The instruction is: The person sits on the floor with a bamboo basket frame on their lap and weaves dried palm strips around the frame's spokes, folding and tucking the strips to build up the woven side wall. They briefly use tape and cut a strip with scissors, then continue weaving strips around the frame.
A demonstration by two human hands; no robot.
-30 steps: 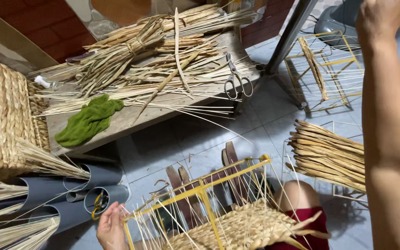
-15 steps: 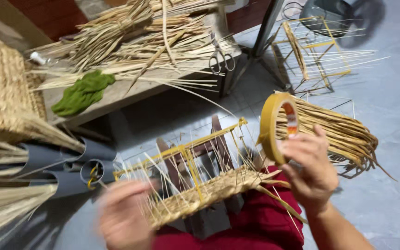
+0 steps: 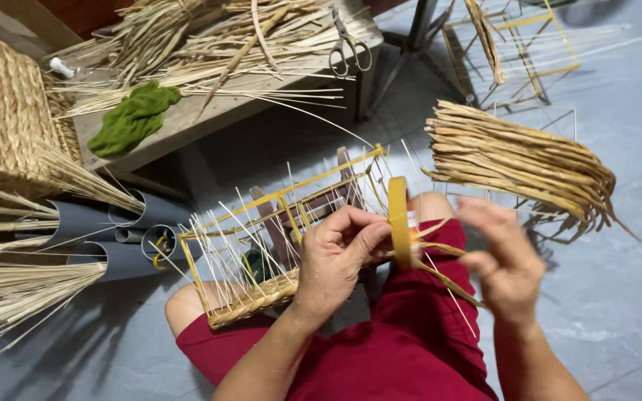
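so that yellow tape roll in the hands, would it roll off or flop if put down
The yellow tape roll is a thin hoop standing on edge beside the left hand, so set down that way it would probably roll or tip flat. It keeps its round shape, so likely fairly stiff. It looks narrow and hollow, probably light. The right hand is blurred beside it.

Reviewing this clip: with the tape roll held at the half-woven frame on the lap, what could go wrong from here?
1. The thin upright stakes stick out of the wire frame close to the left hand; they may poke the fingers or snap.
2. The tape roll is pinched only at its edge by the left hand, with the right hand blurred beside it; it could slip.
3. The frame rests on the lap and may tip.
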